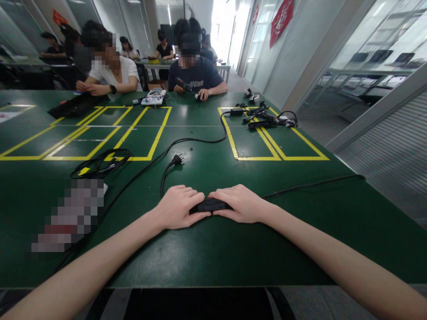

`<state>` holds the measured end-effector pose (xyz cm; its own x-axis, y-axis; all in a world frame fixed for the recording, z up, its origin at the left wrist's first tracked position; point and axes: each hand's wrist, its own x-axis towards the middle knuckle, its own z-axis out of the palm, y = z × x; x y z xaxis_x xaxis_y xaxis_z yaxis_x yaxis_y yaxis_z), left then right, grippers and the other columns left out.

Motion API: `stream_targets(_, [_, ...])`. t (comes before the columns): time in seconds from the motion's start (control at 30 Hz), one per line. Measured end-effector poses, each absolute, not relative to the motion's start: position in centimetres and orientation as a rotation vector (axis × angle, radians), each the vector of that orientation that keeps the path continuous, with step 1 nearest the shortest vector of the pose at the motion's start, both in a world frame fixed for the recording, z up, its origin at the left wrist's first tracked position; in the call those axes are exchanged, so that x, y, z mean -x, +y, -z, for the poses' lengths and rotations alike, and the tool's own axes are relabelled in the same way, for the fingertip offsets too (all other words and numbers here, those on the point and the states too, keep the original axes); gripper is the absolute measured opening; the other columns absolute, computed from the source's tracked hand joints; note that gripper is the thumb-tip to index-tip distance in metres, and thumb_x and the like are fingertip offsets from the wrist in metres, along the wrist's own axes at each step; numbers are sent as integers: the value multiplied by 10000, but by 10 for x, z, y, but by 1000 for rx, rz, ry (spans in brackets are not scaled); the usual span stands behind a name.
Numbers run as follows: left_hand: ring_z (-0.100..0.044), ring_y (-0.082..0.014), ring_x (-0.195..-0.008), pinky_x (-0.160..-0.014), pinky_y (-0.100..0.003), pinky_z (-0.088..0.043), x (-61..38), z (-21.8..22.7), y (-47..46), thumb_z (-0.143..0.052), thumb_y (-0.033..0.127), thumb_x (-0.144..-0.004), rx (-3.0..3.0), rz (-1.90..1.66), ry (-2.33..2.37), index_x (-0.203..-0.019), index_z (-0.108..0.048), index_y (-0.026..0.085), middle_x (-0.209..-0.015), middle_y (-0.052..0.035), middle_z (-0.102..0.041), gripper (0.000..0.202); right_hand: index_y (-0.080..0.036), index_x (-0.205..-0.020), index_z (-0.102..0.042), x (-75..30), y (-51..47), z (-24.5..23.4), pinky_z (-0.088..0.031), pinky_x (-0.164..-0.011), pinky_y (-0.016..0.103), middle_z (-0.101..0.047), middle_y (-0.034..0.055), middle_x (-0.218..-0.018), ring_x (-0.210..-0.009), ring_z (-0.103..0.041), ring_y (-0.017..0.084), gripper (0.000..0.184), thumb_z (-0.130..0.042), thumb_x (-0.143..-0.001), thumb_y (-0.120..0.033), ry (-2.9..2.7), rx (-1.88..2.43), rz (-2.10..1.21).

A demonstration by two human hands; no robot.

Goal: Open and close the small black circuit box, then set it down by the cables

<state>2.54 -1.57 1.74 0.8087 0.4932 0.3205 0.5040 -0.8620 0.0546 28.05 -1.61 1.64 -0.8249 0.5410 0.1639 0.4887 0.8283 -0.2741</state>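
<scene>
A flat black power adapter brick (209, 205) lies on the green table (213, 249) close to the front edge. My left hand (178, 206) covers its left end and my right hand (240, 203) its right end, fingers curled down round it. Both hands grip the brick. From the left side a black cable loops up to a loose plug (176, 159). Another black cable (313, 183) runs off to the right from under my right hand.
Yellow tape rectangles (276, 146) mark the tabletop. A coiled black cable (100, 165) lies at left beside a blurred item. A heap of black adapters and cables (267, 119) sits far right. Two people sit across the table, handling small devices (153, 98).
</scene>
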Motion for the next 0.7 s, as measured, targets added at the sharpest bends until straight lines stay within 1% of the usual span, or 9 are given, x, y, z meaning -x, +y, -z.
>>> stream_targets(0.17, [-644,-205,-696,-663,-330,-386,-28,-15,-14,-522,546,-1039,2916,501,-843,-891,-619,189,-728,-27,-666,398,-142,-1162,-620,-278,-17,-16,-421,-667,307,-709,86,-897,-795,-666,217,304,-494,-1084,-407,-2822,754,-138])
stream_targets(0.3, [-634,-196,-691,-667,-332,-367,-28,-13,-14,-495,491,-1063,2928,516,-797,-904,-634,192,-709,-20,-657,366,-151,-1122,-626,-277,-17,-16,-409,-674,303,-700,80,-890,-798,-639,211,286,-532,-1063,-415,-2780,732,-65])
stream_targets(0.37, [-632,-196,-683,-663,-335,-367,-28,-13,-14,-495,491,-1062,2934,521,-801,-893,-633,194,-701,-20,-654,368,-146,-1161,-618,-277,-17,-16,-413,-672,302,-696,79,-904,-808,-636,211,277,-547,-1051,-390,-2771,715,-54])
stream_targets(0.5, [-651,-205,-706,-668,-328,-386,-29,-15,-15,-546,499,-1035,2951,477,-894,-875,-614,200,-727,-23,-672,345,-123,-1256,-586,-278,-17,-18,-434,-670,304,-688,89,-933,-824,-635,211,287,-502,-1067,-324,-2818,708,37])
stream_targets(0.57, [-657,-214,-712,-663,-322,-394,-30,-18,-15,-594,556,-994,2971,450,-993,-852,-594,203,-745,-25,-681,380,-127,-1280,-580,-279,-16,-19,-443,-668,308,-689,102,-972,-843,-635,216,286,-503,-1060,-293,-2853,686,144])
stream_targets(0.63, [-643,-214,-680,-636,-312,-385,-30,-21,-15,-631,644,-937,3014,428,-1092,-798,-563,210,-722,-18,-666,461,-147,-1323,-571,-280,-15,-19,-446,-668,310,-694,116,-1034,-861,-635,216,298,-501,-1048,-240,-2868,632,275])
stream_targets(0.7, [-612,-197,-634,-601,-298,-362,-30,-24,-15,-615,683,-928,3098,416,-1148,-743,-533,213,-687,-4,-637,512,-175,-1352,-569,-280,-16,-19,-445,-669,307,-701,117,-1079,-857,-634,205,317,-465,-1052,-177,-2831,565,404])
